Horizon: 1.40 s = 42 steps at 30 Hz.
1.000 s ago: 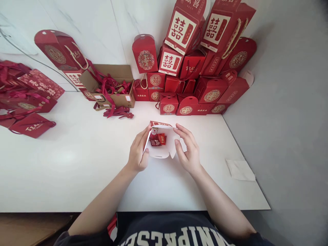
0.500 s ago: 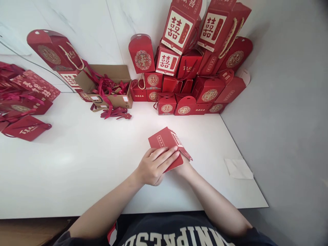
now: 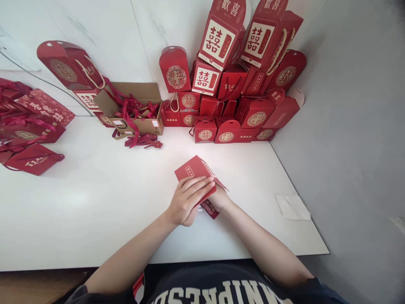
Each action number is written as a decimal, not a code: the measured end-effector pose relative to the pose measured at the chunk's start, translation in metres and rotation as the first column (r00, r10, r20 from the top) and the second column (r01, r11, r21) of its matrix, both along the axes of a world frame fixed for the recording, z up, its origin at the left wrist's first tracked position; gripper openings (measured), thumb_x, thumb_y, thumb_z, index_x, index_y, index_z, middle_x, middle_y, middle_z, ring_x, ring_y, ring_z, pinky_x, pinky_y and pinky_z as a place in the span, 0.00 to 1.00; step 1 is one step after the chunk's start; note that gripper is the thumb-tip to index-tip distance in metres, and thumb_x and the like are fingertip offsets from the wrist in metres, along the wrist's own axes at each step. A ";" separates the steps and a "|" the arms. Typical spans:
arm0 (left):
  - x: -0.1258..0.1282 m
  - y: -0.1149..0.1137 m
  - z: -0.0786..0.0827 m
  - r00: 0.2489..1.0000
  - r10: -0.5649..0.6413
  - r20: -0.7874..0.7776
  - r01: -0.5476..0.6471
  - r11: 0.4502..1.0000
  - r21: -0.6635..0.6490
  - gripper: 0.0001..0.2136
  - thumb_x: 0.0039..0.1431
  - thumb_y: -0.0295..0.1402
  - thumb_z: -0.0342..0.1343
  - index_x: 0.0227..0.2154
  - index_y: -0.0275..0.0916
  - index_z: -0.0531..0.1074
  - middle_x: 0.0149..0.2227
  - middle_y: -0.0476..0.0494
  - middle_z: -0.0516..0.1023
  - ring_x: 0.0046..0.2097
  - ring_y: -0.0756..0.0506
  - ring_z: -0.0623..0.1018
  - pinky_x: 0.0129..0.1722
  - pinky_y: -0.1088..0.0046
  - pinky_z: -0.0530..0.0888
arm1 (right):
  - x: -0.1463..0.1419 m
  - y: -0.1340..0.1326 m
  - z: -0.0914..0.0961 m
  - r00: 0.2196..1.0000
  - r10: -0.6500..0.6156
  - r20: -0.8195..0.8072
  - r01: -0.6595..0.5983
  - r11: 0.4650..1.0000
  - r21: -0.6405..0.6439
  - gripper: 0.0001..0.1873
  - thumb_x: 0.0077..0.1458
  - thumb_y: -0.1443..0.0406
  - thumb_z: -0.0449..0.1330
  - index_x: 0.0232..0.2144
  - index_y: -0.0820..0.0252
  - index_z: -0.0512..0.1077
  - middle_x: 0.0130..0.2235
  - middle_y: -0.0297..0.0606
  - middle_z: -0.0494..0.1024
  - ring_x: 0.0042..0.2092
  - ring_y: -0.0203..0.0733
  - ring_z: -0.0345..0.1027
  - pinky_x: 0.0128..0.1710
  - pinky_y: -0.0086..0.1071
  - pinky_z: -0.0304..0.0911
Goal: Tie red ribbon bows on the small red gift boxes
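Observation:
A red cardboard gift box [image 3: 193, 166] with pale lettering lies tilted between my hands over the white table. My left hand [image 3: 190, 198] grips it, the fingers laid across its near side and the thumb side underneath. On the other side, my right hand [image 3: 220, 199] reaches in at the box's near end; its fingers are hidden by the cardboard and flap. Below the two hands, a dark red printed piece [image 3: 210, 209] pokes out; I cannot make out what it is.
Red gift boxes [image 3: 228, 131] are stacked at the back right. An open brown carton [image 3: 145, 126] holds crimson ribbons, some spilling in front of it. More red boxes [image 3: 34, 158] stand at the far left. White paper [image 3: 292, 207] lies near the right table edge.
The gift box and both hands have shifted slightly left, and the box has turned a little. The dark red printed piece now shows below the hands.

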State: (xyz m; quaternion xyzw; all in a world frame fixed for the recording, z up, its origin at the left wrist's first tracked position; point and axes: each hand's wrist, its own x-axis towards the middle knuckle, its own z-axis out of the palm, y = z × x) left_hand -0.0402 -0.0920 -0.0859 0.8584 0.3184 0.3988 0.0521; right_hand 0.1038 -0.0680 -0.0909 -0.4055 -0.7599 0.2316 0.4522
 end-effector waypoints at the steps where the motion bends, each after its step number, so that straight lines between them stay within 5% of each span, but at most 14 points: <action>1: -0.003 0.001 0.000 0.997 0.056 0.046 -0.056 0.998 -0.009 0.25 0.63 0.30 0.40 0.63 0.40 0.59 0.61 0.39 0.68 0.61 0.39 0.67 0.58 0.55 0.65 | 0.000 0.001 0.003 0.999 0.031 -0.025 -0.032 0.998 -0.057 0.11 0.61 0.64 0.55 0.38 0.58 0.78 0.25 0.32 0.76 0.26 0.39 0.70 0.27 0.33 0.71; 3: -0.009 0.005 0.002 0.973 0.172 0.151 -0.169 0.985 -0.038 0.24 0.64 0.32 0.39 0.63 0.42 0.61 0.61 0.41 0.67 0.62 0.38 0.67 0.58 0.54 0.65 | 0.001 0.000 0.010 0.993 0.058 -0.103 -0.073 0.985 -0.154 0.09 0.60 0.64 0.58 0.36 0.58 0.78 0.28 0.34 0.74 0.28 0.38 0.70 0.28 0.31 0.71; 5: -0.017 0.009 0.003 0.935 0.260 0.243 -0.248 0.965 -0.079 0.23 0.65 0.34 0.39 0.62 0.43 0.62 0.62 0.41 0.67 0.62 0.37 0.67 0.59 0.52 0.64 | 0.007 -0.007 0.019 0.984 0.001 -0.180 -0.018 0.996 -0.092 0.07 0.58 0.65 0.61 0.37 0.55 0.79 0.32 0.36 0.71 0.33 0.38 0.70 0.30 0.32 0.71; 7: -0.024 0.012 0.005 0.899 0.310 0.310 -0.291 0.951 -0.109 0.23 0.65 0.36 0.39 0.61 0.42 0.63 0.62 0.42 0.67 0.62 0.36 0.67 0.60 0.52 0.64 | 0.017 -0.014 0.028 0.972 -0.058 -0.228 0.098 0.981 0.166 0.12 0.56 0.70 0.62 0.40 0.50 0.79 0.33 0.36 0.66 0.33 0.38 0.69 0.29 0.32 0.70; 11: -0.033 0.016 0.007 0.853 0.354 0.383 -0.328 0.935 -0.132 0.23 0.65 0.37 0.41 0.61 0.44 0.64 0.61 0.42 0.68 0.61 0.36 0.67 0.59 0.52 0.65 | 0.034 -0.023 0.041 0.973 -0.048 -0.227 0.168 0.822 0.544 0.20 0.52 0.76 0.63 0.44 0.49 0.76 0.32 0.34 0.63 0.29 0.36 0.67 0.23 0.31 0.66; 23: -0.033 0.017 0.013 0.835 0.368 0.410 -0.328 0.930 -0.166 0.23 0.63 0.37 0.43 0.60 0.43 0.64 0.61 0.42 0.67 0.62 0.35 0.65 0.61 0.53 0.63 | 0.038 -0.020 0.039 0.973 -0.029 -0.230 0.165 0.784 0.598 0.14 0.54 0.73 0.63 0.40 0.51 0.73 0.33 0.36 0.69 0.31 0.38 0.72 0.24 0.33 0.74; 26: -0.034 0.017 0.014 0.836 0.355 0.418 -0.313 0.935 -0.168 0.23 0.64 0.37 0.43 0.60 0.42 0.64 0.61 0.42 0.67 0.62 0.35 0.65 0.61 0.53 0.63 | 0.036 -0.022 0.034 0.942 0.053 -0.332 0.119 0.872 0.475 0.10 0.57 0.71 0.61 0.40 0.52 0.70 0.36 0.38 0.75 0.37 0.43 0.76 0.31 0.39 0.78; 29: -0.034 0.018 0.014 0.847 0.339 0.410 -0.305 0.941 -0.148 0.23 0.63 0.37 0.44 0.60 0.41 0.65 0.61 0.40 0.67 0.62 0.35 0.65 0.61 0.52 0.63 | 0.031 -0.019 0.034 0.751 -0.027 -0.660 0.005 0.999 -0.035 0.04 0.59 0.65 0.61 0.35 0.54 0.67 0.33 0.35 0.78 0.34 0.41 0.78 0.31 0.36 0.77; 30: -0.034 0.018 0.014 0.852 0.335 0.403 -0.304 0.942 -0.139 0.23 0.63 0.37 0.44 0.60 0.41 0.65 0.61 0.40 0.67 0.62 0.35 0.66 0.61 0.52 0.63 | 0.030 -0.016 0.035 0.660 -0.099 -0.745 -0.110 0.968 -0.226 0.06 0.59 0.63 0.61 0.34 0.55 0.67 0.32 0.33 0.78 0.32 0.39 0.78 0.30 0.33 0.77; 32: -0.033 0.019 0.014 0.865 0.329 0.379 -0.305 0.944 -0.124 0.23 0.63 0.37 0.44 0.60 0.41 0.65 0.61 0.40 0.67 0.62 0.35 0.66 0.61 0.52 0.63 | 0.029 -0.010 0.038 0.525 -0.195 -0.829 -0.378 0.819 -0.432 0.09 0.57 0.59 0.63 0.33 0.57 0.68 0.31 0.33 0.80 0.31 0.36 0.78 0.31 0.28 0.76; 33: -0.033 0.019 0.014 0.872 0.329 0.363 -0.306 0.944 -0.121 0.23 0.63 0.37 0.44 0.60 0.42 0.64 0.61 0.40 0.67 0.62 0.35 0.66 0.61 0.52 0.63 | 0.028 -0.008 0.039 0.484 -0.204 -0.851 -0.474 0.757 -0.451 0.10 0.56 0.57 0.64 0.33 0.57 0.70 0.32 0.34 0.81 0.31 0.35 0.78 0.31 0.27 0.75; 35: -0.033 0.019 0.013 0.884 0.333 0.328 -0.311 0.943 -0.121 0.23 0.64 0.36 0.43 0.61 0.42 0.64 0.61 0.41 0.67 0.62 0.36 0.66 0.61 0.52 0.63 | 0.029 -0.006 0.040 0.434 -0.159 -0.887 -0.568 0.716 -0.407 0.10 0.55 0.58 0.65 0.33 0.58 0.71 0.35 0.35 0.81 0.33 0.36 0.78 0.35 0.27 0.75; 42: -0.033 0.019 0.014 0.890 0.329 0.316 -0.306 0.944 -0.122 0.23 0.64 0.36 0.43 0.61 0.43 0.64 0.61 0.42 0.67 0.62 0.36 0.66 0.61 0.51 0.63 | 0.031 -0.023 0.042 0.484 0.092 -0.870 -0.570 0.788 -0.234 0.08 0.54 0.63 0.67 0.30 0.56 0.69 0.36 0.37 0.81 0.34 0.42 0.78 0.36 0.39 0.75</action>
